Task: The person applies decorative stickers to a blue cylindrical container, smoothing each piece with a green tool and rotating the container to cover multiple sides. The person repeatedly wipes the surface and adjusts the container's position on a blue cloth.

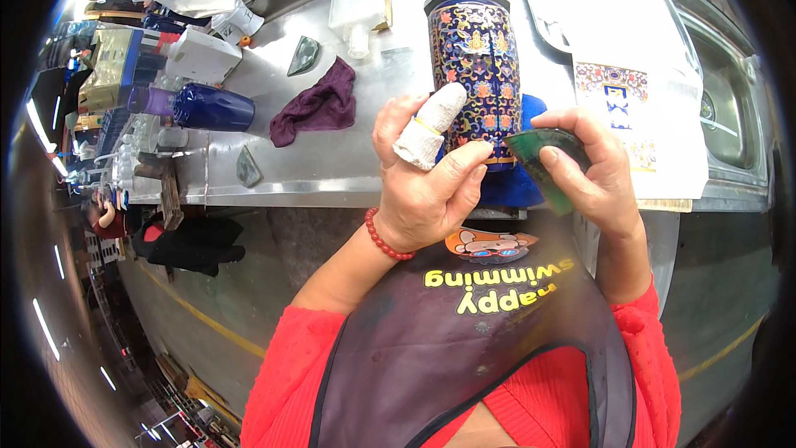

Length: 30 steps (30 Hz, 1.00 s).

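Note:
A dark blue bottle [474, 50] with a colourful floral pattern lies in front of me, its neck pointing away. My left hand [427, 174] is at the bottle's lower left side. A white cloth cover [431, 126] wraps one of its fingers, held by a yellowish band. Thumb and index finger come close together by the bottle's base; whether something thin is between them I cannot tell. My right hand [601, 170] pinches a dark green scraper [547, 162] just right of the base. Under the bottle's near end is a blue cloth or pad [506, 188].
Patterned printed sheets [613, 79] lie on white paper at right, beside a metal sink [738, 129]. Across the metal table [278, 168] at left are a purple cloth [319, 104], green scraper pieces [303, 56], a blue bottle [214, 108] and a clear bottle [358, 0].

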Each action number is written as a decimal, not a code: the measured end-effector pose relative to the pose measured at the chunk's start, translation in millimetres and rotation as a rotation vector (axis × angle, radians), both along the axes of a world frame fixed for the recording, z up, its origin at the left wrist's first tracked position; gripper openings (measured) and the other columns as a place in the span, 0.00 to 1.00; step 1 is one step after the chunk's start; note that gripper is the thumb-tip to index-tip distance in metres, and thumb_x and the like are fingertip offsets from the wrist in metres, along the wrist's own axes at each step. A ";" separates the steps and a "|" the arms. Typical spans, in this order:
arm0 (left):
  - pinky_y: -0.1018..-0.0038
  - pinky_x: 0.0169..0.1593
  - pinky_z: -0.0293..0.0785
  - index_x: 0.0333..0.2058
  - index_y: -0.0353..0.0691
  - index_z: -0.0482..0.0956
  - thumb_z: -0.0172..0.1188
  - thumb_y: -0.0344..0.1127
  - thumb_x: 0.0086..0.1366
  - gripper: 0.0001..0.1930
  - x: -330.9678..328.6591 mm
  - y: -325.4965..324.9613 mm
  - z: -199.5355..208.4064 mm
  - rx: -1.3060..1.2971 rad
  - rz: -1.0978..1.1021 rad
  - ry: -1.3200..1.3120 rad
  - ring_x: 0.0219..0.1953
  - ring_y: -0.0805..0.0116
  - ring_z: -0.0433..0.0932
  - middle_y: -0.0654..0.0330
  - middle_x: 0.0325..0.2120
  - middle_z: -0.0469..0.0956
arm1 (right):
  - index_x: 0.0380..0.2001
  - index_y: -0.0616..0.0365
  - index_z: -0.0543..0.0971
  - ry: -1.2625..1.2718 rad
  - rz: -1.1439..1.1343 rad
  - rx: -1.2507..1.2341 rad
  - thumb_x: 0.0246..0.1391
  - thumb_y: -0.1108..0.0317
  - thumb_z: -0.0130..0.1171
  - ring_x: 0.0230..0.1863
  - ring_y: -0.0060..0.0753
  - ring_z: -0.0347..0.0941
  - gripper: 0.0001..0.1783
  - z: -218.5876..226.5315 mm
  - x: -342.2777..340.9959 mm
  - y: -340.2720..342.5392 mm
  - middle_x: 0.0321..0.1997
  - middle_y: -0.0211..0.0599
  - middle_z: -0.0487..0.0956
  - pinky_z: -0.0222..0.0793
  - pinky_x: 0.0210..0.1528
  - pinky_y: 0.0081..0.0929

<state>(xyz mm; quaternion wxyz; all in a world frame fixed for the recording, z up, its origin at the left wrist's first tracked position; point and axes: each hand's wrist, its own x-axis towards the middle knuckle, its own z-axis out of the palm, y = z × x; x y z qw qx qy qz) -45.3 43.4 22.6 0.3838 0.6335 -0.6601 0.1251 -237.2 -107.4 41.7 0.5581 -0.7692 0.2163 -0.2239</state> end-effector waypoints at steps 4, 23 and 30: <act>0.47 0.66 0.58 0.42 0.49 0.87 0.69 0.35 0.55 0.14 1.4 0.1 -3.0 -0.016 0.005 -0.021 0.60 0.44 0.66 0.45 0.56 0.77 | 0.49 0.64 0.80 -0.026 0.010 -0.122 0.58 0.75 0.61 0.38 0.28 0.80 0.15 1.1 6.3 0.6 0.38 0.38 0.83 0.75 0.44 0.26; 0.47 0.66 0.58 0.42 0.51 0.88 0.69 0.34 0.52 0.16 6.2 -4.1 -5.7 -0.050 -0.007 -0.048 0.62 0.46 0.65 0.46 0.57 0.77 | 0.47 0.65 0.80 0.039 -0.008 -0.196 0.56 0.75 0.60 0.39 0.33 0.81 0.15 13.2 6.1 4.0 0.38 0.41 0.83 0.74 0.44 0.29; 0.45 0.69 0.52 0.40 0.52 0.87 0.68 0.36 0.50 0.16 4.8 -2.2 -9.9 -0.071 0.041 -0.193 0.62 0.50 0.67 0.48 0.54 0.78 | 0.47 0.64 0.80 0.056 0.011 -0.161 0.56 0.75 0.60 0.38 0.31 0.81 0.15 11.9 7.8 1.3 0.37 0.40 0.83 0.74 0.44 0.28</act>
